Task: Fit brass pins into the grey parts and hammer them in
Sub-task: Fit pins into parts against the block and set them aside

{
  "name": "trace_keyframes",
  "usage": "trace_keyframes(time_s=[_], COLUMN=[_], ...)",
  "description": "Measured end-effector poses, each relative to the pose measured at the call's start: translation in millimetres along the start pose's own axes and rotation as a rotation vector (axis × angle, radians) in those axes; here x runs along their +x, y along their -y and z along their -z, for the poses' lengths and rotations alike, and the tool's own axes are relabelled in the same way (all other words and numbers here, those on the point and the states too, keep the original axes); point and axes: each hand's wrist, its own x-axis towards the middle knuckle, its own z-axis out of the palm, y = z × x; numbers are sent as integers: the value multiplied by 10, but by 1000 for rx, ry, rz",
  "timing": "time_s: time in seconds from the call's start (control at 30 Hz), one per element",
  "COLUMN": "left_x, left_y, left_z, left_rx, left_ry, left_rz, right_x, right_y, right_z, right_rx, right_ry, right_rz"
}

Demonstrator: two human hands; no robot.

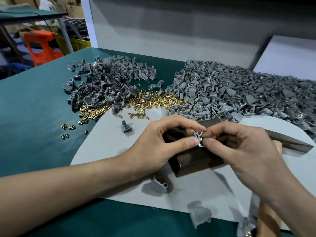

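My left hand [164,142] pinches a small grey part [199,137] between thumb and fingers, just above a dark metal block [196,161]. My right hand [239,147] meets it from the right, its thumb and forefinger pinching a brass pin [201,139] against the part's edge. A hammer lies under my right hand: its metal head [290,142] points right and its wooden handle [268,219] runs toward the bottom edge. Loose brass pins [150,101] are heaped behind the hands.
A pile of bare grey parts [106,82] sits back left; a larger pile of grey parts with pins [239,93] fills the back right. Single grey parts [126,127] [159,185] [200,214] lie on the grey sheet [106,144] over the green table [34,117].
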Motion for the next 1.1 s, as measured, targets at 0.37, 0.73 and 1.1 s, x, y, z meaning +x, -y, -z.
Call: trace_keyframes(time_s=[0.37,0.73,1.1], left_x=[-12,-26,-2], left_y=[-37,12,26], left_z=[21,0,-27], left_rx=[-19,47,116], left_ry=[4,-4,-34], left_rz=[93,129,133], right_x=[-19,-99,-391], right_y=[67,249,29], right_z=[-6,193,533], right_rx=[-72,-347,-884], right_ry=[-25,-244,-320], right_rz=[9,107,-645])
